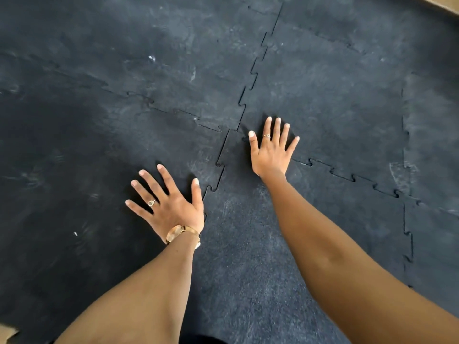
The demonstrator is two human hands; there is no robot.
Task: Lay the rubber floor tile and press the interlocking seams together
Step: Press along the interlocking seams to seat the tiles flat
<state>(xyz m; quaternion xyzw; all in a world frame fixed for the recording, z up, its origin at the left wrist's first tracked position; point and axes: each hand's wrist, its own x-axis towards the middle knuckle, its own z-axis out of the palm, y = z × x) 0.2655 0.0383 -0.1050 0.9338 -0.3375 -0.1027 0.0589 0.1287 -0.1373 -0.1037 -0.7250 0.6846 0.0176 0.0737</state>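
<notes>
A black rubber floor tile with jigsaw edges lies in the centre foreground, between my arms, joined to dark tiles on all sides. My left hand lies flat, fingers spread, on the neighbouring tile just left of the toothed seam, thumb at the seam's edge. My right hand lies flat with fingers spread at the tile's far corner, over the seam where the tiles meet. Neither hand holds anything. A watch and rings are on my hands.
Dark interlocked rubber tiles cover nearly the whole floor, with another toothed seam running right and one running down. Bare tan floor shows at the top right corner and bottom left corner.
</notes>
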